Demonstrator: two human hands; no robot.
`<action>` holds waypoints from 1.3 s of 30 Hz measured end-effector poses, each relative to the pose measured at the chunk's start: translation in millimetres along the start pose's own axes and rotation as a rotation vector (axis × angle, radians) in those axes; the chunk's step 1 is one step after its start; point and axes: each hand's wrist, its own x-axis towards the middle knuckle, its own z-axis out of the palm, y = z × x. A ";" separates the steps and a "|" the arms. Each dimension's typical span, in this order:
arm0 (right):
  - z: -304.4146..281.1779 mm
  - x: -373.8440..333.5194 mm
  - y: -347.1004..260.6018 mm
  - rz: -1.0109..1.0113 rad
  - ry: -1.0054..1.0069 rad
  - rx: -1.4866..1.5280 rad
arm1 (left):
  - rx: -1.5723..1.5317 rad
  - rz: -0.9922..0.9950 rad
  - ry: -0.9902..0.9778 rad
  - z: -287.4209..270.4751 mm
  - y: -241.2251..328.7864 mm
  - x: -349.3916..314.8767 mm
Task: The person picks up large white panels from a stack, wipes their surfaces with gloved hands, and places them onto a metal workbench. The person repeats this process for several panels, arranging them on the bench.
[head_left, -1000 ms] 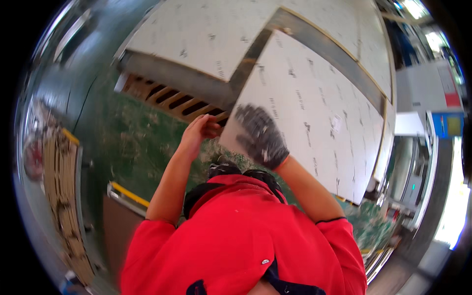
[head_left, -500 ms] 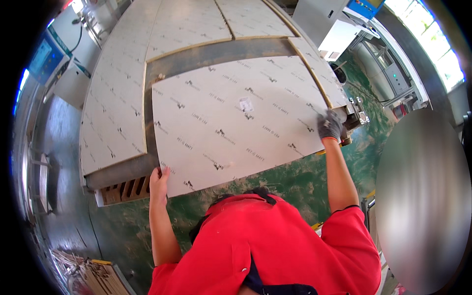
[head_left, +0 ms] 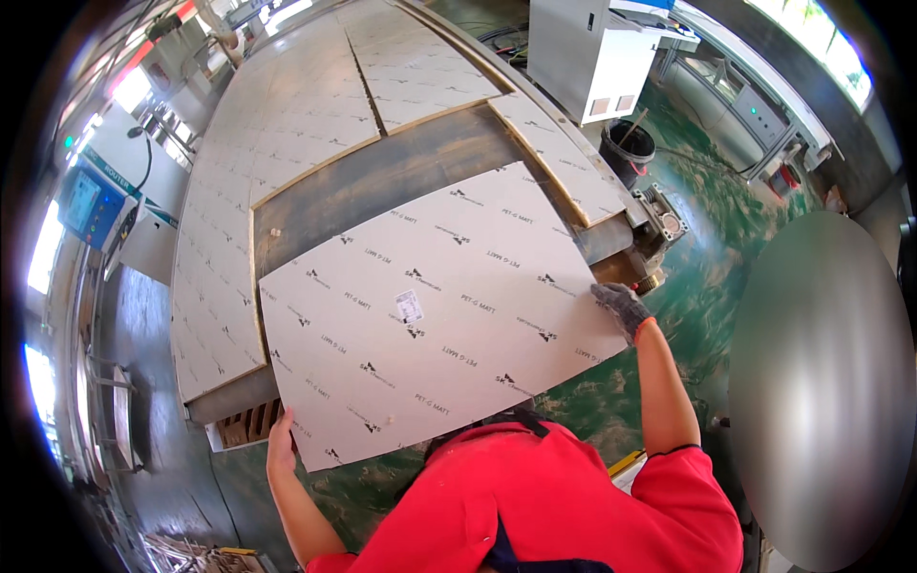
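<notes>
Green floor with dusty scuffs all over this workshop, plus a black bucket off by a tall pale cabinet. Main thing is a big flat machine bed, bare grey-brown in the middle with other pale printed sheets around the gap. One loose printed panel with a small white sticker sits skewed, far part over the bed, near edge out by the person's red shirt. So it's basically between the two hands: bare left hand grasping the left edge close to the near corner, gloved right hand gripping the right edge, also toward its near corner. Can't see the fingers underneath, though.
</notes>
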 end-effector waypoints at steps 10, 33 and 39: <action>28.5 28.8 67.9 -0.699 0.471 -1.322 | 0.157 0.287 0.406 24.9 -14.9 70.6; -18.5 -265.2 377.3 0.252 1.917 -0.106 | 0.221 0.991 -0.891 562.5 223.4 -30.5; -52.3 -350.4 411.1 0.580 1.877 0.917 | 0.811 0.967 -1.200 852.8 102.6 -86.6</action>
